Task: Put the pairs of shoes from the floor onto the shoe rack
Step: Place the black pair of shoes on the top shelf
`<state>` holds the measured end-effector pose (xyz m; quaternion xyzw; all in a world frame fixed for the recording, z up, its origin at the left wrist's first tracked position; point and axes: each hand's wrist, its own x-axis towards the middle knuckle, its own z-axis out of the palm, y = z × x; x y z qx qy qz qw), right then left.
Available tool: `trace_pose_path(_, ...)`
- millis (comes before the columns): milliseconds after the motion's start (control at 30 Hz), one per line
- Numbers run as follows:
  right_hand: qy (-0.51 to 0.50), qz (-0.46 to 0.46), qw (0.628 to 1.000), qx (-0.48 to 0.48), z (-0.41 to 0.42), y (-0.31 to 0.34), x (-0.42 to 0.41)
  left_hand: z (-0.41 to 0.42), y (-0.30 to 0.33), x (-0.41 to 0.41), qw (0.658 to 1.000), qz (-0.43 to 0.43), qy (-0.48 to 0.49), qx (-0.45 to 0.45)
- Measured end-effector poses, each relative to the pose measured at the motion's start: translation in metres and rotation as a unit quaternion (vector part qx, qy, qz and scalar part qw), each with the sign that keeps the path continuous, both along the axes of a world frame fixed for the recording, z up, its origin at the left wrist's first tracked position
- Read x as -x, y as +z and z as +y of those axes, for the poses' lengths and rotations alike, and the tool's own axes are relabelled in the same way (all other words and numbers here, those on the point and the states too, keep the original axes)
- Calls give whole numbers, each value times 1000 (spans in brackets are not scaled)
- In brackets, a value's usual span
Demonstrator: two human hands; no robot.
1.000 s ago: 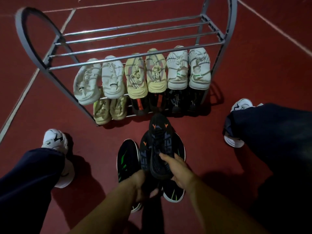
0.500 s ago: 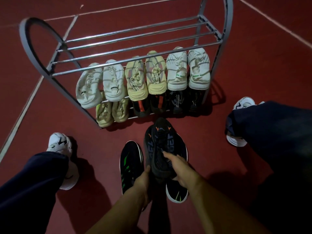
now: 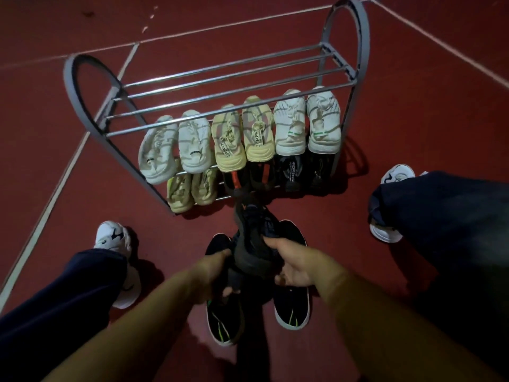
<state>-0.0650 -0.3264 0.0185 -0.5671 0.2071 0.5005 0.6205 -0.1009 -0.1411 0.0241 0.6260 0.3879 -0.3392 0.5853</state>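
A pair of black shoes with orange marks (image 3: 254, 235) hangs above the floor, held together heel-end toward me. My left hand (image 3: 212, 274) grips it from the left and my right hand (image 3: 296, 264) from the right. Under them on the red floor lies a second black pair with green stripes: one shoe (image 3: 223, 318) at the left, the other (image 3: 292, 307) at the right. The grey metal shoe rack (image 3: 228, 86) stands just beyond; its top tier of bars is bare, its middle tier holds white and beige shoes (image 3: 243, 136), its bottom tier beige and black ones.
My two legs in dark trousers flank the shoes, with white sneakers on my left foot (image 3: 115, 241) and right foot (image 3: 391, 205). White lines cross the red floor around the rack.
The black pair with orange marks has risen off the floor in both hands and come closer to me. The view has tilted, so the rack sits lower in frame.
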Motion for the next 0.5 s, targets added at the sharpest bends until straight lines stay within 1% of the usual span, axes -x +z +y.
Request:
trace_pose_path(67,68,-35,997,-2,1,32,-5,8,28,10,999,7,-23,-25)
trace_pose_path(167,152,-86,985,-5,2,83,-6,15,75,32,998,-21,-43,-26)
trace_pose_path(233,194,-119,974,0,3,128,-2,15,110,46,997,-62,-38,-13)
trace_pose_path(333,235,-208,949,22,10,200,-3,17,166,50,990,-137,-4,-15)
trace_pose_path(400,226,-277,933,32,20,242,-7,20,204,41,980,-195,17,-17)
trace_pose_path(467,172,-314,933,29,29,269,-18,19,232,21,972,-232,37,-7)
trace_pose_path(500,142,-322,936,11,34,281,-28,17,246,8,968,-246,46,3)
